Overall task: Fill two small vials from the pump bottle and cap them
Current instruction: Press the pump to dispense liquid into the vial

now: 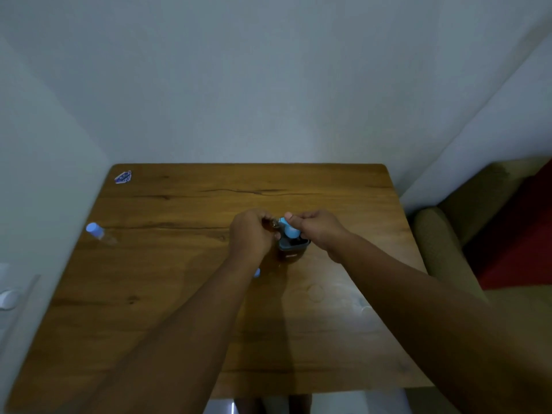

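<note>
A dark pump bottle (pixel 291 252) with a light blue pump head (pixel 290 230) stands in the middle of the wooden table (pixel 191 294). My right hand (pixel 321 231) grips the pump head, thumb on top. My left hand (pixel 251 234) holds a small clear vial (pixel 274 224) at the nozzle; my fingers hide most of the vial. A second clear vial with a light blue cap (pixel 98 233) lies on its side at the table's left. A small light blue cap (pixel 257 272) peeks out beside my left forearm.
A small blue and white sticker (pixel 123 177) sits at the table's far left corner. White walls close in behind and to the left. An olive armchair (pixel 442 243) with something red on it stands to the right.
</note>
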The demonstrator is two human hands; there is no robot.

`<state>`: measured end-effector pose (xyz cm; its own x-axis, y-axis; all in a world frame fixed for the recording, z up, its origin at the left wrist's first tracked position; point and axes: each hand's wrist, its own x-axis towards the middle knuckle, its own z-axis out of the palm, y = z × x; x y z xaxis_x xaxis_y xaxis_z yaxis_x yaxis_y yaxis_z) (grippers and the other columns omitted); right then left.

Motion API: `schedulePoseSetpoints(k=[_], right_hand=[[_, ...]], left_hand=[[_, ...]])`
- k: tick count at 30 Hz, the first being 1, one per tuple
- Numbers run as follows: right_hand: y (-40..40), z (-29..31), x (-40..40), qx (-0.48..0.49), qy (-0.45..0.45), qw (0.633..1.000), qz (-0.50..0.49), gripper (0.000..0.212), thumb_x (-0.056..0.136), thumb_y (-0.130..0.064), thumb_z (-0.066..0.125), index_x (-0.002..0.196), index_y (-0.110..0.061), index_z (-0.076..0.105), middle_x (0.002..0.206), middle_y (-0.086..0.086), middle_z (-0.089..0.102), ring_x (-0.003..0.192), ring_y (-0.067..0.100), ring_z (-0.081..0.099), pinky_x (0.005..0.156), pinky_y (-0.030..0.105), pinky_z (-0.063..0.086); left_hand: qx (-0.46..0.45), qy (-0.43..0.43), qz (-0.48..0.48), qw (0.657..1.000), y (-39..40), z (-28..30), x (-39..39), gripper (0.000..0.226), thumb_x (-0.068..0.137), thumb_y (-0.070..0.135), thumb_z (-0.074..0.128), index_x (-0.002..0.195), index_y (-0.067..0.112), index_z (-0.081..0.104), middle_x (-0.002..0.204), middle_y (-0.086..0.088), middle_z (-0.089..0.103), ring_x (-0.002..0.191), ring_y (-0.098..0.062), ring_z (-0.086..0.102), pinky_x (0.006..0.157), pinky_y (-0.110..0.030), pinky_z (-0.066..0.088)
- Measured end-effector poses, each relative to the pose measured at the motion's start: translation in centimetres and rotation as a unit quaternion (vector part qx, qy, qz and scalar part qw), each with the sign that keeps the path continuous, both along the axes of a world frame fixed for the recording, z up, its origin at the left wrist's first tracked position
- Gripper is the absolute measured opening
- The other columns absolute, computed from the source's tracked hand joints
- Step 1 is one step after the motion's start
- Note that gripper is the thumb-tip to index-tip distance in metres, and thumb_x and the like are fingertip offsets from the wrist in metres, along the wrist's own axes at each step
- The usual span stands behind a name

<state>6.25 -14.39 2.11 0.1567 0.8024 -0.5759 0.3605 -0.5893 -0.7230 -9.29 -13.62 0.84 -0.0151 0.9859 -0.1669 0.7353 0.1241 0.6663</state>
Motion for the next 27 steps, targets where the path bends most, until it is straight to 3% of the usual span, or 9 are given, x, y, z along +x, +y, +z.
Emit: schedulePoseSetpoints(k=[3, 11, 16, 21, 27], right_hand=[[0.0, 0.28, 0.27, -0.014, 0.018, 1.0, 0.009, 0.057, 0.088, -0.053, 0.073, 0.128, -0.013, 0.071, 0.128, 0.008, 0.07, 0.116, 0.024, 0.065, 0.107, 0.045, 0.051], [0.14, -0.03, -0.04, 0.016, -0.019, 1.0, 0.008, 0.054, 0.091, -0.053, 0.07, 0.127, -0.013, 0.071, 0.127, 0.007, 0.071, 0.113, 0.024, 0.065, 0.101, 0.042, 0.054], [-0.07, 0.4, 0.55, -0.015, 0.011, 0.999, 0.031, 0.062, 0.09, -0.055, 0.07, 0.135, -0.012, 0.067, 0.138, 0.008, 0.065, 0.123, 0.027, 0.061, 0.11, 0.047, 0.049], [0.55, 0.11, 0.2, -0.006, -0.008, 1.0, 0.017, 0.056, 0.089, -0.053, 0.072, 0.128, -0.013, 0.071, 0.131, 0.008, 0.068, 0.116, 0.025, 0.064, 0.104, 0.044, 0.052], [0.16, 0.48, 0.44, -0.001, 0.007, 1.0, 0.016, 0.053, 0.09, -0.051, 0.072, 0.126, -0.012, 0.072, 0.128, 0.008, 0.07, 0.113, 0.023, 0.066, 0.1, 0.038, 0.052]], left_hand=[[-0.004, -0.01, 0.01, 1.0, -0.1, -0.2, -0.01, 0.03, 0.067, 0.014, 0.088, 0.091, 0.025, 0.076, 0.093, 0.004, 0.074, 0.089, -0.016, 0.067, 0.073, -0.027, 0.051], [-0.003, 0.0, 0.012, 1.0, 0.28, -0.46, -0.02, 0.03, 0.065, 0.019, 0.09, 0.089, 0.028, 0.075, 0.091, 0.008, 0.074, 0.085, -0.013, 0.067, 0.073, -0.026, 0.052], [-0.02, -0.014, 0.014, 1.0, 0.13, -0.23, 0.15, 0.026, 0.068, 0.014, 0.085, 0.086, 0.028, 0.074, 0.085, 0.008, 0.073, 0.084, -0.013, 0.068, 0.077, -0.035, 0.057], [-0.021, 0.001, 0.002, 1.0, 0.54, -0.66, -0.03, 0.034, 0.07, 0.017, 0.087, 0.101, 0.023, 0.075, 0.099, 0.004, 0.074, 0.095, -0.016, 0.068, 0.086, -0.035, 0.055], [-0.027, 0.011, -0.005, 1.0, 0.61, 0.06, 0.09, 0.032, 0.071, 0.016, 0.087, 0.1, 0.02, 0.075, 0.098, 0.0, 0.074, 0.094, -0.018, 0.068, 0.084, -0.038, 0.056]])
